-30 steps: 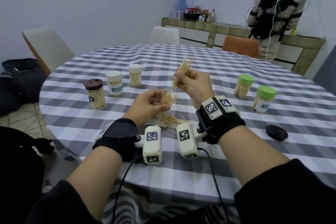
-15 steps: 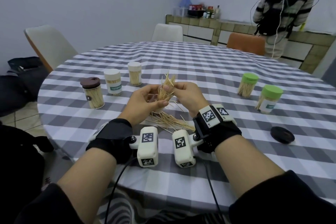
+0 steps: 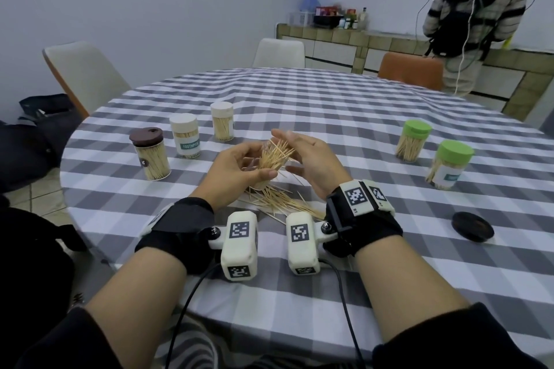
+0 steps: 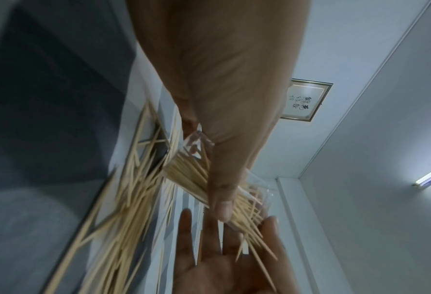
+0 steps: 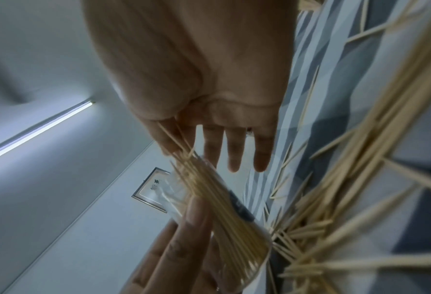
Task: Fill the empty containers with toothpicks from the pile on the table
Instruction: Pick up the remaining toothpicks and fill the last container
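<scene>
My left hand (image 3: pixel 239 163) grips a clear container (image 3: pixel 265 181) tilted just above the table, its thumb (image 4: pixel 221 199) across the side. A bunch of toothpicks (image 3: pixel 274 156) stands in it, the tips fanning out past the mouth. My right hand (image 3: pixel 301 154) is open with straight fingers, its palm facing those loose tips and touching some of them. The toothpick pile (image 3: pixel 278 201) lies on the checked tablecloth (image 3: pixel 344 135) under both hands. In the right wrist view the container (image 5: pixel 224 218) sits below the spread fingers (image 5: pixel 234 151).
To the left stand a brown-lidded jar (image 3: pixel 150 156) and two white-lidded jars (image 3: pixel 187 139) (image 3: pixel 221 120), all holding toothpicks. Two green-lidded jars (image 3: pixel 412 141) (image 3: pixel 449 163) stand at right, a loose dark lid (image 3: pixel 472 226) nearer me. A person (image 3: pixel 470 9) stands beyond the table.
My right hand brought a held bundle of toothpicks down into the container, let go, and now lies flat against the tips. The left hand kept hold of the container.
</scene>
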